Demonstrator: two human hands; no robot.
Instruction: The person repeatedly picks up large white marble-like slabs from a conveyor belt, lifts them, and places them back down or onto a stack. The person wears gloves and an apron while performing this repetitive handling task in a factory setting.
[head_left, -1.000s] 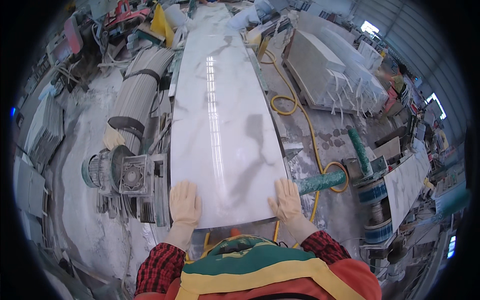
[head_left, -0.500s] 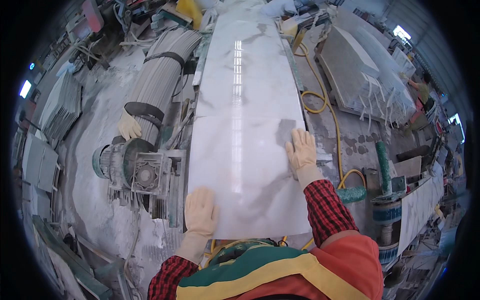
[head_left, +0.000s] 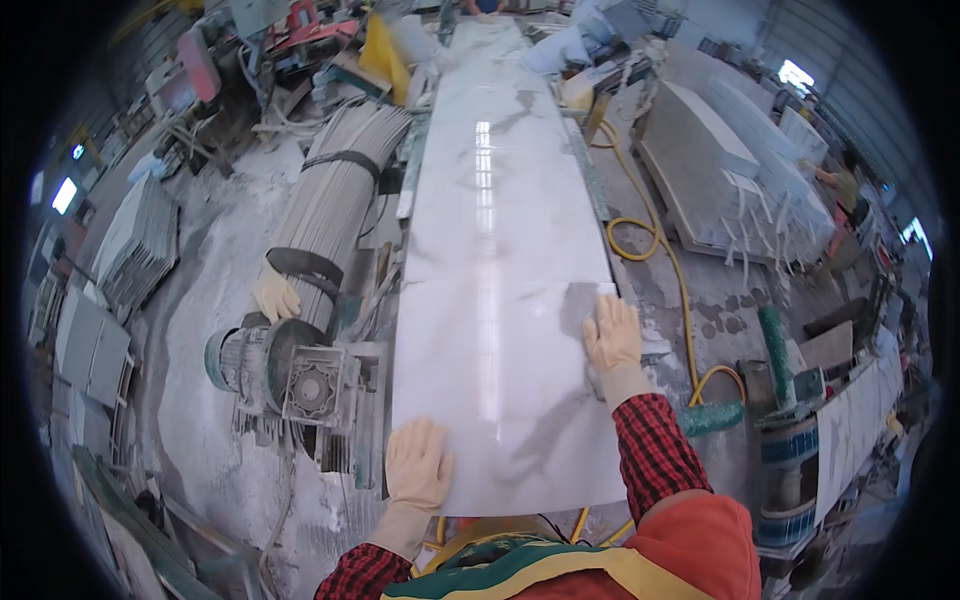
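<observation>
A polished white stone slab with grey veins lies flat in front of me. Its far edge meets a second white veined slab along a thin seam. My left hand, in a cream rubber glove, rests flat on the near slab's left front corner. Farther forward, my right hand wears a matching glove and lies with fingers extended on the right edge, near a grey patch. Neither hand grips anything; both palms are pressed down on the surface.
Left of the slabs stand a dusty motor with gearbox, a grey slatted roller bundle and a loose cream glove. A yellow hose loops on the right floor, near green rollers and stacked stone. Another person stands far right.
The view has tilted up, so everything sits lower in the picture and part of a person shows at the far end. Both hands stay flat on the near slab.
</observation>
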